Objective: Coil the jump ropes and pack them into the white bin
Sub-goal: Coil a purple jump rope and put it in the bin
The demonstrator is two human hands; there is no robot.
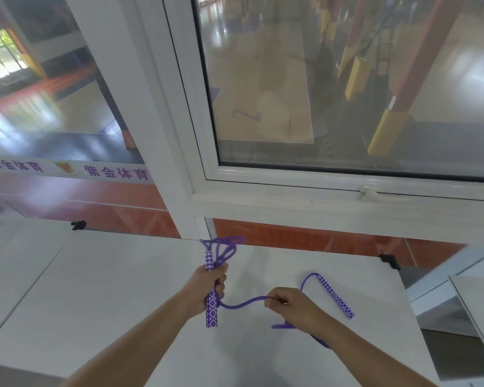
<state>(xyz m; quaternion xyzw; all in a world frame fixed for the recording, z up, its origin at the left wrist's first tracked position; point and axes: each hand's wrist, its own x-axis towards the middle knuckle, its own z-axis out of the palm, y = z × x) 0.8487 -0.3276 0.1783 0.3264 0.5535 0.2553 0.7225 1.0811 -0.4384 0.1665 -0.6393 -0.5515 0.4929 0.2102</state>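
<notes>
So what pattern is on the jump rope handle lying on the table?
Purple and white checks and diamonds on the patterned handle, seen in the head view.

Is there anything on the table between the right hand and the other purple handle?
Nothing visible. Only bare white table lies between the right hand and the loose handle; the purple rope joins them.

Both forearms are bare, no sleeves; left hand (207,286) and right hand (294,305) ungloved.
</notes>
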